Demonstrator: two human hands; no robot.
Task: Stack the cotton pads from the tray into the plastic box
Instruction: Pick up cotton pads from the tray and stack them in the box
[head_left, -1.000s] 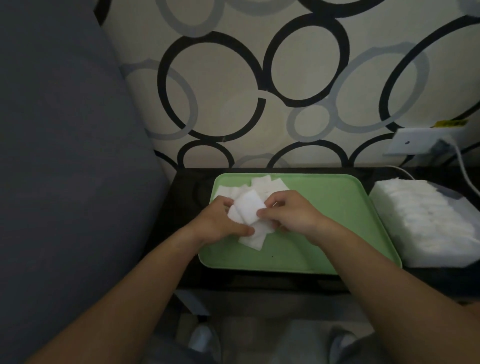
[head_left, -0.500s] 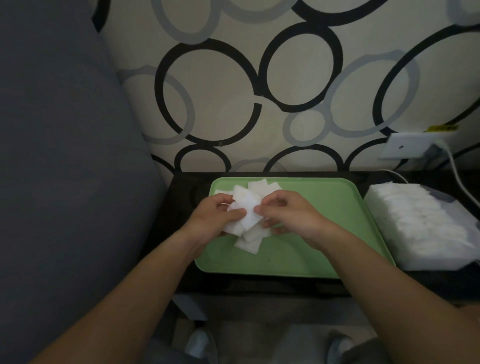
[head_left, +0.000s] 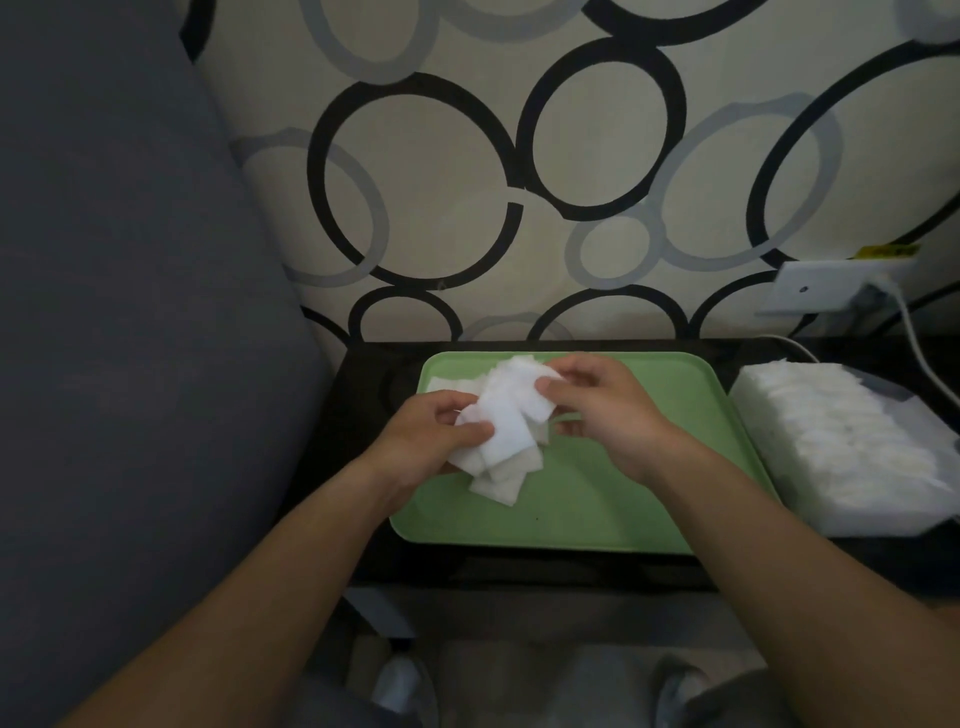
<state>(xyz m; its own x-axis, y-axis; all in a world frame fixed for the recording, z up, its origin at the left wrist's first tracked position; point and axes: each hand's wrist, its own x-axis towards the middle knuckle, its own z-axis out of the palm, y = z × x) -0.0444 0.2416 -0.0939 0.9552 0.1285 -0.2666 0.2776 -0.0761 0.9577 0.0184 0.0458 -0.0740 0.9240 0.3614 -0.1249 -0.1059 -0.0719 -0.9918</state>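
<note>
Evidently mid-gathering, left hand (head_left: 431, 436) and right hand (head_left: 608, 410) each pinch one fanned bunch of cotton pads (head_left: 506, 415) in their grip, tray (head_left: 597, 509) just beneath; next should come squaring them for the plastic box (head_left: 852, 447) right of the grip.

White cotton pads (head_left: 506, 415), pale green tray (head_left: 613, 499), black table (head_left: 371, 374), white pads filling a clear plastic box (head_left: 852, 441), cream wallpaper (head_left: 467, 171) with black and grey rings, dark grey cushion (head_left: 130, 312), white wall socket (head_left: 826, 286), white cable (head_left: 922, 353).
</note>
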